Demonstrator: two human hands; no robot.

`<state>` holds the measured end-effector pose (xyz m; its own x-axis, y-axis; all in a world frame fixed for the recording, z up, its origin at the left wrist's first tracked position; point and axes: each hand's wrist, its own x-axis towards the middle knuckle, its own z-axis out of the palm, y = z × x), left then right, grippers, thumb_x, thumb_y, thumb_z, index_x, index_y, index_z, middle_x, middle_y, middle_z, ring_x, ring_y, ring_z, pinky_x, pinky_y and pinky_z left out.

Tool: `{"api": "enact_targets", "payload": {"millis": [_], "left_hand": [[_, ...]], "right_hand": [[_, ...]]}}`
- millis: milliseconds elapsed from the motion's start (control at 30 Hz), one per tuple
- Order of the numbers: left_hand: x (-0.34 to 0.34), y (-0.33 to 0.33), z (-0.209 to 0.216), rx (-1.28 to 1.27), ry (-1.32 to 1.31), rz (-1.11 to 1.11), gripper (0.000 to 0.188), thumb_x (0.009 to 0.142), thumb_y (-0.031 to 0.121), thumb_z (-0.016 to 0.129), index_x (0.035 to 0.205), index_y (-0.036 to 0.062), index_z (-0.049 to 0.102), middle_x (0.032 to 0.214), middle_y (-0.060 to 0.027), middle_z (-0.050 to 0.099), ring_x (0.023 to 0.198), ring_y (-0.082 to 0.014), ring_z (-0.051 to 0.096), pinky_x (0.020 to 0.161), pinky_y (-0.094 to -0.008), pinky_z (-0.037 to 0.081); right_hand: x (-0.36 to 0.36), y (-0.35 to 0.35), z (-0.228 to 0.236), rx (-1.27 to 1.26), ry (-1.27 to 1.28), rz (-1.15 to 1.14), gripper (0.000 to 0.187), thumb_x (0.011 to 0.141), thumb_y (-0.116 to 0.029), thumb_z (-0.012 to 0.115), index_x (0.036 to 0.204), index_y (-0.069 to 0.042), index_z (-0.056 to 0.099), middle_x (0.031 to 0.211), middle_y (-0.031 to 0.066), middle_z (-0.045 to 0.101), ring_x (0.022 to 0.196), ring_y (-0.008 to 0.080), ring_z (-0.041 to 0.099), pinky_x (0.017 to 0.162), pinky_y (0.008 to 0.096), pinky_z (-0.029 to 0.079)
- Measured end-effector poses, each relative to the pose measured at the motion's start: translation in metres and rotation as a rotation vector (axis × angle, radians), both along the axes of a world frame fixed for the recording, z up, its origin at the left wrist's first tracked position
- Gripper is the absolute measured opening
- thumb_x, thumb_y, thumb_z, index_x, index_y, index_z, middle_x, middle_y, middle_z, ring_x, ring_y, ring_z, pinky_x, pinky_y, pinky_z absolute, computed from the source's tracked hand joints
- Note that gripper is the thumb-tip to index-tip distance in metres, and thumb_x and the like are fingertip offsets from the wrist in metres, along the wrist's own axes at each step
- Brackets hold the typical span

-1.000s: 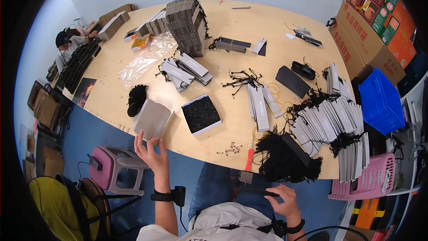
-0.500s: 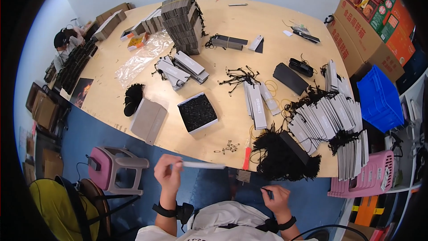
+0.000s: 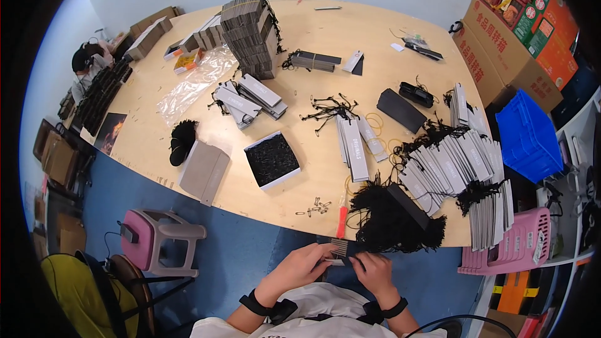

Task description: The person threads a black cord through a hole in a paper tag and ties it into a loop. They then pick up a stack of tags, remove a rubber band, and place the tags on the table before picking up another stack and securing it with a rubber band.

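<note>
Low in the head view, just off the table's near edge, my hands are close together. My left hand [image 3: 305,266] is closed on a pale, narrow hang tag [image 3: 337,262], which is mostly covered by the fingers. My right hand [image 3: 372,270] is closed at the tag's other side; what its fingertips pinch is hidden. Beyond the tag, against the table edge, shows a small stack of grey strips [image 3: 339,247]. A red-handled tool [image 3: 342,221] lies behind it. To the right, a heap of black cords [image 3: 382,222] spreads at the edge, with a dark strip on it.
Corded grey tags [image 3: 447,175] lie fanned on the right. A white box of small black pieces [image 3: 273,159] sits mid-table. Farther back rises a tall tag stack [image 3: 250,37]. Left are a pink stool [image 3: 141,241] and a co-worker [image 3: 91,62]; right, a blue crate [image 3: 529,138].
My left hand has brought the tag down and to the right, in front of the small stack. My right hand has moved slightly left, so both hands now meet at the tag.
</note>
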<state>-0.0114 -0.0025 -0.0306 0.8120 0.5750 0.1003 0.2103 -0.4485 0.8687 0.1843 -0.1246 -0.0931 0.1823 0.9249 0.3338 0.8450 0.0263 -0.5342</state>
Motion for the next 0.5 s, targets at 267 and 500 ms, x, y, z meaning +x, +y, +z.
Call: {"api": "enact_targets", "payload": {"millis": [267, 500], "left_hand": [[0.000, -0.004, 0.000, -0.036, 0.091, 0.092, 0.052, 0.084, 0.007, 0.074, 0.130, 0.0024, 0.051, 0.088, -0.0119, 0.070, 0.082, -0.0284, 0.070, 0.073, -0.0349, 0.056], [0.005, -0.008, 0.004, -0.089, 0.129, 0.133, 0.060, 0.084, 0.007, 0.074, 0.138, 0.0071, 0.049, 0.088, -0.0113, 0.070, 0.083, -0.0275, 0.070, 0.075, -0.0342, 0.055]], "right_hand": [[-0.005, 0.004, 0.027, 0.151, 0.093, 0.112, 0.015, 0.079, -0.016, 0.077, 0.078, -0.009, 0.065, 0.070, 0.0043, 0.064, 0.061, 0.0241, 0.064, 0.055, 0.0340, 0.050], [-0.012, 0.009, 0.022, 0.145, 0.063, 0.098, 0.015, 0.079, -0.015, 0.077, 0.079, -0.009, 0.063, 0.069, 0.0040, 0.063, 0.060, 0.0233, 0.063, 0.054, 0.0329, 0.049]]}}
